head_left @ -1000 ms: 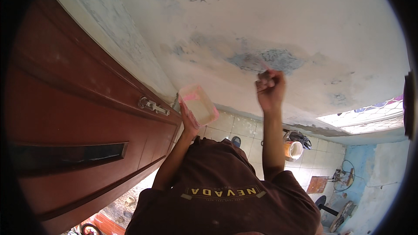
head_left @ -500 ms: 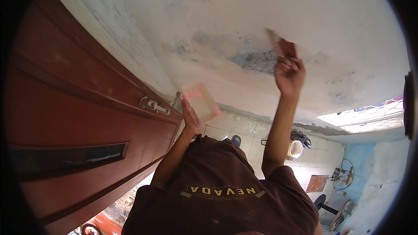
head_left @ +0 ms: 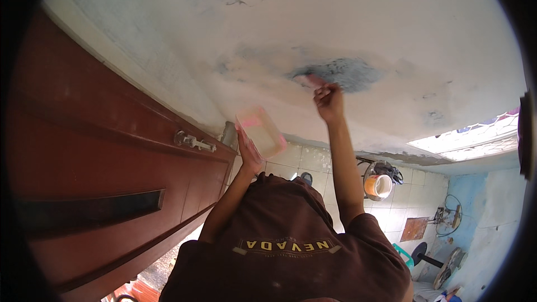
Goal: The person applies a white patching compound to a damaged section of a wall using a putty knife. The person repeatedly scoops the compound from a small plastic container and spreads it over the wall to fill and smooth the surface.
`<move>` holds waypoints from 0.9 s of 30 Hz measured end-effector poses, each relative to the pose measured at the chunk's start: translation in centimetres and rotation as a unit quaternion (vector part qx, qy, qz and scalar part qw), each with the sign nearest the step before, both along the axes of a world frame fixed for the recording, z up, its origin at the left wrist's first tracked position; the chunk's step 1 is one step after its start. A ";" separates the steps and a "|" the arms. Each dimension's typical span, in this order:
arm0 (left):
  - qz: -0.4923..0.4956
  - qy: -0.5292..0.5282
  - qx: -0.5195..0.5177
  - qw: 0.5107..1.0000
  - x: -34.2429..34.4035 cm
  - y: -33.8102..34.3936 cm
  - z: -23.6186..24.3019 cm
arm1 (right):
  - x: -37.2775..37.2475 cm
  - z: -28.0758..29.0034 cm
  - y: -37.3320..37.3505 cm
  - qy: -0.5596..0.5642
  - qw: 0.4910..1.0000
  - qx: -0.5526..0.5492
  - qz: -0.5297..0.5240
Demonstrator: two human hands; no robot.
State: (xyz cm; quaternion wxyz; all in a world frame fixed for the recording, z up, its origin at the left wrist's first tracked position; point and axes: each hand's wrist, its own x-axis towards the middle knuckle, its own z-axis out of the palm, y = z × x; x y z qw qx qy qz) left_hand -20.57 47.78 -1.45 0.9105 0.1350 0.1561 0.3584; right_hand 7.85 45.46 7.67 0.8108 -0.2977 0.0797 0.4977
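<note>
My right hand (head_left: 330, 103) is closed round a flat reddish scraper (head_left: 310, 80), blurred by motion. Its blade lies at the left end of a dark grey rough patch (head_left: 355, 72) on the pale wall (head_left: 403, 22); whether it touches cannot be made out. Lower and to the left, my left hand (head_left: 250, 156) grips the side of a clear plastic tub (head_left: 281, 144) with pink smears. The tub is tilted, and pale material shows inside it.
A red-brown door (head_left: 112, 151) with a metal bolt (head_left: 194, 142) stands close on my left. Below, a white bucket (head_left: 379, 187) sits over the tiled floor (head_left: 310, 159). At right are a grated window opening (head_left: 470, 138) and a black cable (head_left: 456, 218).
My right hand has swept left and slightly down across the wall with the scraper, uncovering the right part of the dark patch. My left hand and the tub have hardly moved.
</note>
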 end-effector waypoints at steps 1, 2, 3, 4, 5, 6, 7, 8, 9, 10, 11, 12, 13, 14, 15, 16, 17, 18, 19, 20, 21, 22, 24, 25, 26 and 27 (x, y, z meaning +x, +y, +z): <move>-0.003 0.006 -0.004 1.000 0.0 -0.5 0.3 | 0.8 3.0 -1.0 -0.004 0.999 0.044 -0.014; -0.007 0.010 -0.009 1.000 0.2 -1.0 0.6 | 1.5 6.5 -2.2 -0.009 0.996 0.086 -0.028; -0.006 0.021 -0.002 1.000 0.5 -1.4 0.9 | 1.9 9.8 -4.0 0.003 0.989 0.147 -0.008; -0.006 0.031 0.005 0.999 0.8 -1.9 1.3 | 2.0 12.2 -5.9 0.015 0.978 0.208 0.012; -0.009 0.042 0.014 0.999 1.3 -2.2 1.5 | 1.8 13.1 -7.6 -0.016 0.973 0.231 -0.002; -0.008 0.041 0.009 0.999 1.5 -2.4 1.3 | 1.5 13.7 -8.8 -0.042 0.965 0.257 -0.012; -0.007 0.040 0.004 0.999 1.8 -2.7 1.0 | 1.4 13.8 -9.7 -0.068 0.957 0.282 -0.022; -0.014 0.038 0.000 0.999 2.3 -2.9 0.8 | 1.7 13.2 -10.6 -0.066 0.965 0.253 -0.021; -0.021 0.036 -0.002 0.999 2.9 -3.2 0.8 | 2.0 11.5 -11.1 -0.064 0.972 0.224 -0.020; -0.029 0.034 -0.004 0.999 3.4 -3.5 0.8 | 2.3 9.6 -11.5 -0.061 0.979 0.194 -0.019; -0.038 0.032 -0.007 0.999 4.1 -3.8 0.8 | 2.2 7.6 -11.4 -0.051 0.989 0.137 -0.015; -0.038 0.033 -0.004 0.999 4.7 -4.2 0.9 | 2.0 5.2 -10.9 -0.040 0.996 0.081 -0.012; -0.038 0.034 -0.001 0.999 5.5 -4.7 1.0 | 2.1 2.1 -10.6 -0.037 0.998 0.041 0.007; -0.040 0.036 0.003 0.999 6.2 -5.1 1.1 | 2.3 -0.9 -10.3 -0.033 0.999 0.002 0.025; -0.048 0.033 -0.007 0.998 6.5 -5.3 0.8 | 2.2 -3.1 -9.7 -0.040 0.997 -0.056 0.038; -0.057 0.030 -0.018 0.998 6.9 -5.6 0.1 | 2.5 -4.7 -9.5 -0.046 0.991 -0.115 0.049; -0.065 0.026 -0.031 0.997 7.4 -5.9 -0.4 | 3.4 -5.7 -9.6 -0.026 0.991 -0.119 0.058; -0.055 0.050 -0.018 0.997 8.0 -6.4 -0.4 | 4.7 -5.7 -9.9 -0.049 0.993 -0.102 0.027; -0.044 0.073 -0.004 0.996 8.6 -6.9 -0.4 | 6.4 -5.4 -10.2 -0.071 0.994 -0.086 -0.003; -0.033 0.096 0.008 0.995 9.2 -7.5 -0.5 | 8.2 -5.3 -10.7 -0.093 0.992 -0.071 -0.034; -0.046 0.084 0.007 0.995 9.3 -7.8 -1.0 | 9.7 -3.9 -11.1 -0.103 0.993 -0.038 -0.054; -0.054 0.070 0.004 0.996 9.1 -8.0 -1.9 | 10.7 -1.3 -11.7 -0.113 0.991 -0.006 -0.068; -0.074 0.043 0.002 0.996 9.4 -8.6 -2.5 | 11.6 4.1 -13.8 -0.095 0.993 0.010 -0.072; -0.090 0.027 -0.004 0.996 10.1 -9.1 -2.5 | 11.7 5.8 -15.0 -0.103 0.991 0.021 -0.080; -0.101 0.016 -0.002 0.995 10.4 -9.4 -2.5 | 11.4 6.3 -15.8 -0.114 0.990 0.028 -0.081; -0.101 0.028 -0.004 0.994 10.7 -9.9 -2.5 | 10.9 6.6 -16.4 -0.126 0.988 0.035 -0.081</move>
